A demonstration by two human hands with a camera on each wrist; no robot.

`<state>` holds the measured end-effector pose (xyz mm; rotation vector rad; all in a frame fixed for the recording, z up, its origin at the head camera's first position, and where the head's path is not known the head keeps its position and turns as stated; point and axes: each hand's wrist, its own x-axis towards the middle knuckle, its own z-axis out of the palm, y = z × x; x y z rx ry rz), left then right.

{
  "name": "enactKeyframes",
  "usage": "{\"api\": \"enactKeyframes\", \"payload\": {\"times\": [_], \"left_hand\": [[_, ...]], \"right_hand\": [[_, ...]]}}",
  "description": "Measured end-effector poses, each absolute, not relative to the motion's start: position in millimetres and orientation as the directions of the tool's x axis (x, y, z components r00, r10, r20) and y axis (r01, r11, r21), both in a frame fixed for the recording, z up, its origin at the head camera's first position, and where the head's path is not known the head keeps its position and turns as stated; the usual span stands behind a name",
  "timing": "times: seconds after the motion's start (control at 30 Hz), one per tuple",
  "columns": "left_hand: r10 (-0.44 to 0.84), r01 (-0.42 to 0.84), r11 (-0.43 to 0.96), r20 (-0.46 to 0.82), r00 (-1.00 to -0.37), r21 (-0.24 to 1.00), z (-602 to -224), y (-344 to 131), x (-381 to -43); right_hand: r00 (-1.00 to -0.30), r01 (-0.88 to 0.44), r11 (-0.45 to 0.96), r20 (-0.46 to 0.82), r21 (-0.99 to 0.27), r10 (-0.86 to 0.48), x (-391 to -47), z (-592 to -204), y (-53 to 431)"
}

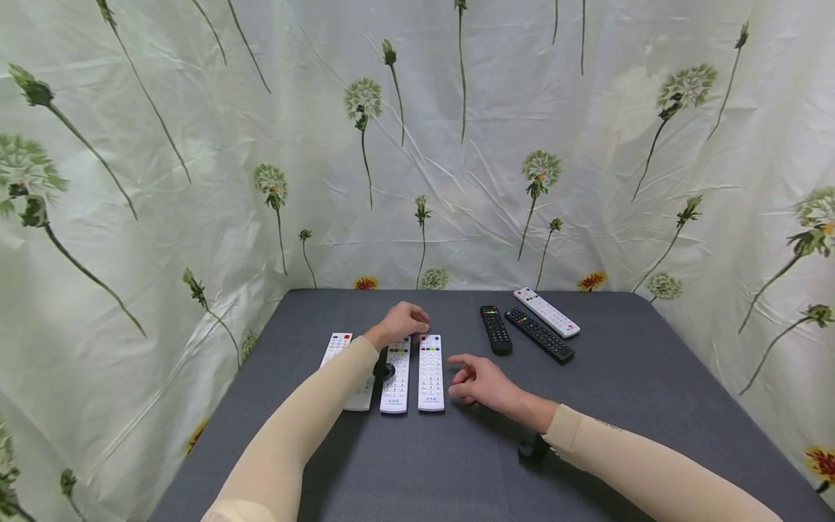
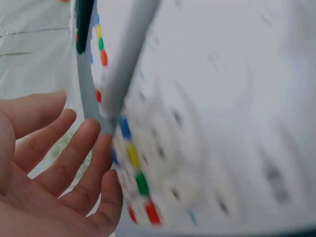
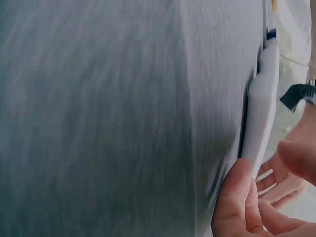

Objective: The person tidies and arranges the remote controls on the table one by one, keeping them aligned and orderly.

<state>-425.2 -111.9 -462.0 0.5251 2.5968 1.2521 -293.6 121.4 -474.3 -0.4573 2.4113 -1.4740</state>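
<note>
Three white remote controls lie side by side on the dark table: a left one [image 1: 338, 342] partly hidden by the left forearm, a middle one [image 1: 395, 388] and a right one [image 1: 431, 373]. Over the far ends of the middle and right remotes is my left hand [image 1: 406, 321]. In the left wrist view that hand [image 2: 61, 163] has loosely bent fingers with nothing in them, close to a remote's coloured buttons [image 2: 140, 180]. My right hand [image 1: 485, 384] is just right of the right remote, fingers loosely bent and holding nothing. The right wrist view shows its fingers [image 3: 232, 197] near a remote's white side [image 3: 259, 113].
Farther back on the right are a short black remote [image 1: 496, 330], a longer black remote [image 1: 539, 335] and another white remote [image 1: 546, 312]. A flower-printed curtain [image 1: 457, 239] hangs behind and around the grey table [image 1: 417, 464].
</note>
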Motion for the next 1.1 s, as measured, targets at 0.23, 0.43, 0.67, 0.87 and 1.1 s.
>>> {"api": "enactKeyframes", "payload": {"times": [0.23,0.43,0.67,0.87,1.1], "left_hand": [[0.414,0.277,0.548,0.033,-0.910,0.789,-452.1,-88.4,-427.7],[0.434,0.297,0.537,0.043,-0.900,0.790,-445.5,-69.0,-427.2],[0.432,0.301,0.540,0.048,-0.900,0.786,-450.1,-45.2,-430.3],[0.412,0.261,0.528,0.024,-0.911,0.808,-451.4,-27.5,-431.4],[0.379,0.200,0.518,-0.014,-0.925,0.832,-450.2,-19.4,-431.4]], "right_hand": [[-0.962,-0.151,0.500,0.010,-0.852,-0.273,-308.7,-460.8,150.2],[-0.987,-0.152,0.575,0.092,-0.804,-0.132,-327.4,-458.1,180.8],[-0.998,-0.060,0.651,0.069,-0.757,-0.012,-345.0,-467.5,196.6],[-1.000,0.007,0.629,0.002,-0.778,0.014,-355.5,-474.6,198.7],[-1.000,0.019,0.566,-0.016,-0.824,0.010,-361.8,-477.6,197.8]]}}
